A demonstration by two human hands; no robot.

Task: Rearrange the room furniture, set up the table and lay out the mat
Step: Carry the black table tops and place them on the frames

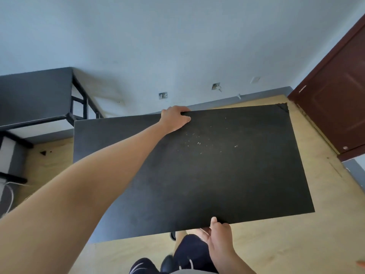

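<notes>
A large black mat (227, 171), flecked with small white specks, is held flat over a dark grey table (88, 143). It covers most of the tabletop, and its right part hangs out above the floor. My left hand (174, 118) reaches across and grips the mat's far edge, fingers curled over it. At the near edge, my right hand (219, 236) pinches the mat with the thumb on top and the fingers underneath. The far right corner of the mat is slightly creased.
A second dark table (35, 91) with a black metal frame stands at the back left against the pale wall. A brown door (335, 115) is at the right. Light wood floor (306, 234) lies around the table. My legs and shoes (167, 264) are below, and a white cable (10, 192) lies far left.
</notes>
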